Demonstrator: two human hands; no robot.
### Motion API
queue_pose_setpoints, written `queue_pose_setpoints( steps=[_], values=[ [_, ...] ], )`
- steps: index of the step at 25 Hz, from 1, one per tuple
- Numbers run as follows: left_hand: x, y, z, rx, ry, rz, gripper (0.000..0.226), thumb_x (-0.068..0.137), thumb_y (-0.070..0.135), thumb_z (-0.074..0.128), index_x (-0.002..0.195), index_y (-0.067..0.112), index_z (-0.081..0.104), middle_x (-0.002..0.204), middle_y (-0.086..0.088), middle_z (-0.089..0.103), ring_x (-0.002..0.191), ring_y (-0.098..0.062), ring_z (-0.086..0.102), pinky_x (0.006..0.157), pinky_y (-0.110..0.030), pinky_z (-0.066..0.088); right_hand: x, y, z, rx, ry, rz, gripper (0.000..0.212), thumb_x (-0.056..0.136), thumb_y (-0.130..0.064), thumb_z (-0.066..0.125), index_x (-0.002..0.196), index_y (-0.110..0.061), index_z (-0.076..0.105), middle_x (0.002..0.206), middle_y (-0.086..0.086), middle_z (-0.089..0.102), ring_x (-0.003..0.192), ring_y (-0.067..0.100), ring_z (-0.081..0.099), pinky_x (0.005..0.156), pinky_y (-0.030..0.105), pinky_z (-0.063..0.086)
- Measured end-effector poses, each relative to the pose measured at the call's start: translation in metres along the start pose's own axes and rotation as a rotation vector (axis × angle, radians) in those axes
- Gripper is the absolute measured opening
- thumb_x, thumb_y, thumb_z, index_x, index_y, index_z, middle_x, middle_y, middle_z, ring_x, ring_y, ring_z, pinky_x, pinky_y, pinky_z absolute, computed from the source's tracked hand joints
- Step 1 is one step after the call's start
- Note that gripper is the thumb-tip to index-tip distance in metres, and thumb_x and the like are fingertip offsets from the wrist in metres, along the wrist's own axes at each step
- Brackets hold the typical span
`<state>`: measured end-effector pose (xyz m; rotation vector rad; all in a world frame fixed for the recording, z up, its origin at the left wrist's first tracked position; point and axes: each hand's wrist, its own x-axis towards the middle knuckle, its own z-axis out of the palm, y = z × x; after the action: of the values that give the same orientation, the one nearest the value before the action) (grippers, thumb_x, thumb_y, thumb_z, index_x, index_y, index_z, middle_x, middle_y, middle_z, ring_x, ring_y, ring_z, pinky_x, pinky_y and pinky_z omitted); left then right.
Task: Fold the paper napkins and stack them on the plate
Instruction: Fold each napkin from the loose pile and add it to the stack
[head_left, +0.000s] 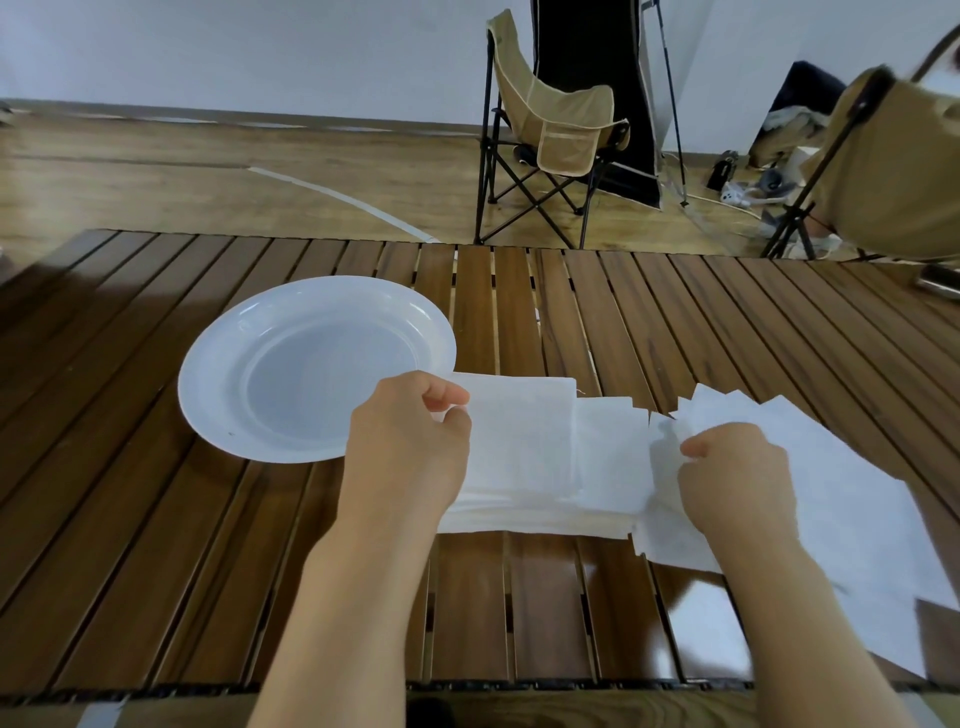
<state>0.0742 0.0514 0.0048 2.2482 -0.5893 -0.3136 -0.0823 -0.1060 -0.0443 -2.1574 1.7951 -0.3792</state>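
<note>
A thick stack of folded napkins (519, 447), soft white paper with a faint embossed grain and squared edges, lies flat on the table just right of centre, its far left corner touching the rim of the plate at about the plate's 4 o'clock. The left hand (410, 441) rests on the stack's left edge, thumb and curled fingers pinching the top layer there. At the stack's 3 o'clock a loose napkin (660, 499) overlaps it, and the right hand (737, 478) holds this sheet with its fingers curled round the crumpled near edge. Beyond that hand, towards 3 and 4 o'clock, a spread of unfolded napkins (852, 467) fans across the table in thin, flat, overlapping sheets with jagged corners showing at the far side. The plate (218, 374) is round, smooth, glossy white with a broad rim and a shallow well, and it holds nothing; it sits at the stack's 10 o'clock. The table (156, 519) is made of narrow dark brown wooden slats with a slight sheen and thin gaps between them. At 12 o'clock beyond the table a folding chair (550, 130) of tan fabric on a black tube frame stands on the pale wood floor (208, 171).
</note>
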Motion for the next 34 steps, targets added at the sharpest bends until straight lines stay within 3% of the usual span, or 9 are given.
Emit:
queue_pose_setpoints(
  steps=[3,6,9,12,16,18,22,28,34],
  values=[
    [0.000,0.000,-0.001,-0.018,-0.007,-0.003,0.017,0.093,0.021,0.054,0.104,0.029,0.065,0.105,0.014,0.056,0.088,-0.004,0.049,0.078,-0.016,0.034,0.000,0.000,-0.004,0.130,0.140,-0.055,0.028,0.084,0.005,0.055,0.098,-0.012,0.073,0.098,0.010,0.069,0.092,0.030,0.060,0.077,0.038,0.053],
    [0.000,0.000,-0.001,-0.020,-0.011,-0.003,0.017,0.093,0.021,0.055,0.105,0.029,0.065,0.104,0.014,0.056,0.087,-0.004,0.048,0.078,-0.016,0.034,0.004,0.002,-0.002,0.162,0.083,-0.066,0.015,0.084,-0.002,0.063,0.091,-0.016,0.064,0.092,0.006,0.066,0.084,0.024,0.057,0.069,0.029,0.042],
    [0.000,-0.001,-0.001,-0.025,-0.014,-0.010,0.016,0.093,0.022,0.055,0.104,0.029,0.064,0.102,0.015,0.054,0.082,-0.003,0.048,0.074,-0.013,0.034,0.009,0.004,0.001,0.085,-0.127,-0.014,0.017,0.085,-0.010,0.068,0.097,-0.017,0.060,0.097,0.005,0.064,0.085,0.021,0.056,0.073,0.029,0.042],
    [0.000,-0.001,-0.001,-0.024,-0.020,-0.005,0.016,0.093,0.022,0.055,0.103,0.030,0.064,0.103,0.016,0.055,0.075,0.000,0.047,0.062,-0.007,0.030,0.011,0.008,0.003,0.000,-0.199,-0.012,0.017,0.092,-0.009,0.055,0.102,-0.018,0.065,0.108,0.005,0.064,0.093,0.022,0.057,0.081,0.030,0.044],
    [-0.001,0.001,-0.001,-0.040,-0.028,-0.007,0.017,0.093,0.021,0.055,0.105,0.029,0.065,0.105,0.015,0.057,0.083,-0.004,0.049,0.075,-0.016,0.037,0.008,0.011,0.010,-0.097,-0.290,-0.084,0.035,0.094,-0.008,0.046,0.118,-0.028,0.062,0.130,0.006,0.054,0.112,0.028,0.051,0.097,0.039,0.044],
    [-0.002,0.002,-0.001,-0.035,-0.030,-0.001,0.017,0.093,0.022,0.054,0.105,0.029,0.065,0.105,0.015,0.057,0.085,-0.004,0.049,0.072,-0.014,0.037,0.005,0.010,0.013,-0.153,-0.354,-0.113,0.045,0.094,-0.009,0.045,0.133,-0.031,0.051,0.136,0.005,0.046,0.120,0.030,0.045,0.101,0.042,0.041],
    [-0.001,0.002,-0.001,-0.018,-0.031,0.000,0.017,0.094,0.022,0.054,0.105,0.029,0.064,0.104,0.015,0.055,0.087,-0.004,0.048,0.076,-0.015,0.036,0.000,0.009,0.013,-0.205,-0.218,-0.112,0.049,0.093,-0.012,0.049,0.139,-0.023,0.038,0.134,0.006,0.043,0.116,0.031,0.043,0.092,0.042,0.043],
    [-0.001,0.001,-0.001,-0.027,-0.035,-0.004,0.017,0.094,0.023,0.054,0.106,0.029,0.065,0.104,0.016,0.055,0.088,-0.004,0.048,0.077,-0.017,0.035,0.000,0.009,0.014,-0.087,-0.160,-0.037,0.017,0.089,-0.010,0.059,0.104,-0.017,0.057,0.104,0.005,0.058,0.093,0.025,0.053,0.087,0.042,0.048],
    [0.000,0.000,-0.001,-0.040,-0.035,0.001,0.017,0.093,0.021,0.054,0.105,0.028,0.065,0.101,0.016,0.054,0.075,0.001,0.047,0.078,-0.018,0.035,0.002,0.006,0.009,-0.106,-0.061,0.037,0.011,0.090,-0.014,0.060,0.085,-0.023,0.062,0.090,0.001,0.061,0.086,0.022,0.045,0.088,0.038,0.030]
  ],
)
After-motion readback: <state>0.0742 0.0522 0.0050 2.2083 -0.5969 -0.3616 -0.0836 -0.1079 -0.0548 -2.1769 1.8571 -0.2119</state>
